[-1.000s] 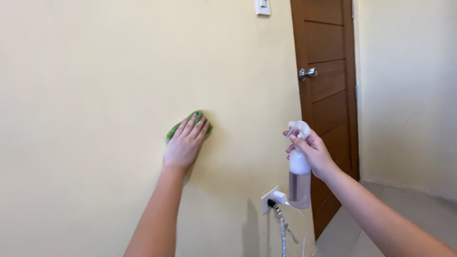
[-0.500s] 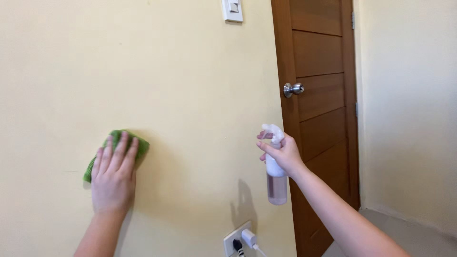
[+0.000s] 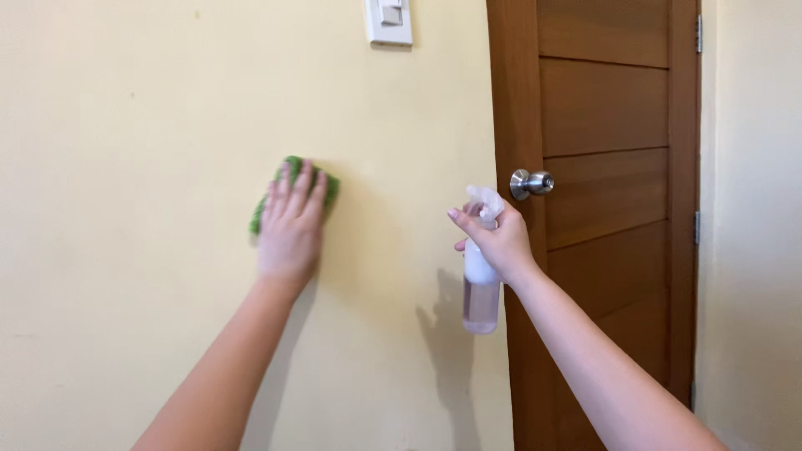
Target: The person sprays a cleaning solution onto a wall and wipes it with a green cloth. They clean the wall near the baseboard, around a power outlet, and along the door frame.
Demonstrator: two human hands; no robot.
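Cloth (image 3: 292,194), green, soft, under flat left hand (image 3: 290,230)

Pale yellow wall with a cloth pressed flat on it

The wall (image 3: 125,108) bears a green cloth (image 3: 288,188) held against it mid-height, a white switch plate (image 3: 388,21) fixed higher up, right of the cloth, near the brown door (image 3: 606,209).

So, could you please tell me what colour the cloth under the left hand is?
Green; the cloth shows best in the head view.
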